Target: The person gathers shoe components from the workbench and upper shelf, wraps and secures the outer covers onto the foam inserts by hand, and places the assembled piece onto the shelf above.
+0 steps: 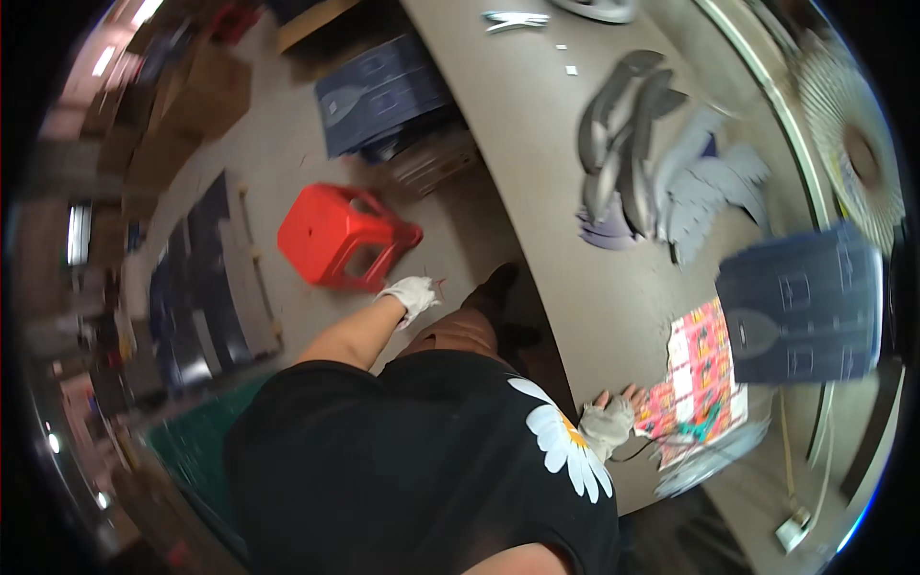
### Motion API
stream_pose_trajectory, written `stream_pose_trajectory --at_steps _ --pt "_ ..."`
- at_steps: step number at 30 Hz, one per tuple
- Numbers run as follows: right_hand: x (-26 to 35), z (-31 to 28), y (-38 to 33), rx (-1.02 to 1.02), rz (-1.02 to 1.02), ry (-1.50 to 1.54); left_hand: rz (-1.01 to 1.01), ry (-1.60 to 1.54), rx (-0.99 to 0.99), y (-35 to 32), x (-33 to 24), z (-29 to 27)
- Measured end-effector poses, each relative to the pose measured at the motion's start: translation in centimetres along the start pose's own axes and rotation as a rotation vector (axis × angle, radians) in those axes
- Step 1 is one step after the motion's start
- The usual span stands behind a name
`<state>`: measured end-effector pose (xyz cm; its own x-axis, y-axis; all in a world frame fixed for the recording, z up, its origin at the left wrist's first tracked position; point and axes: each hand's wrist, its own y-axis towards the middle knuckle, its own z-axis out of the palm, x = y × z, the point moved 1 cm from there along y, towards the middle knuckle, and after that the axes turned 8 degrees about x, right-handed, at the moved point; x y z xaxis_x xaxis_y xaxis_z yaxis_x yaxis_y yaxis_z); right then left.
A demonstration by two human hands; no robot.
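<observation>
My left hand (414,293), in a white glove with bare fingertips, hangs out to the left over the floor, close to a red plastic stool (340,235); its fingers look loosely curled and empty. My right hand (609,420), also in a white glove, rests with fingers spread on the edge of the grey table (537,144), touching the corner of a colourful printed sheet (700,383). A dark blue printed flat sheet (803,305) lies just beyond that sheet.
Fanned piles of grey and dark flat cut shapes (652,163) lie on the table farther away. Scissors (516,19) sit at the far end. Stacks of dark blue sheets (383,91) and cardboard boxes (206,96) stand on the floor at left.
</observation>
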<state>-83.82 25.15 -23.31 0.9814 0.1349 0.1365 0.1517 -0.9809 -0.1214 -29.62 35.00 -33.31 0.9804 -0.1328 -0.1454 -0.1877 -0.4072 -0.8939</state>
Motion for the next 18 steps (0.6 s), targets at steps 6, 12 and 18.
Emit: stream_pose_trajectory --at_steps 6,12,18 --pt "-1.5 2.2 1.1 0.082 0.032 -0.019 -0.132 -0.455 -0.013 0.9 -2.7 3.4" --pt "-1.6 2.3 0.8 0.083 0.041 -0.076 -0.5 -0.954 -0.038 -1.3 1.5 -1.1" --pt "-0.4 1.6 0.2 0.102 0.053 -0.117 -0.667 -0.677 -0.161 4.5 14.8 -0.6"
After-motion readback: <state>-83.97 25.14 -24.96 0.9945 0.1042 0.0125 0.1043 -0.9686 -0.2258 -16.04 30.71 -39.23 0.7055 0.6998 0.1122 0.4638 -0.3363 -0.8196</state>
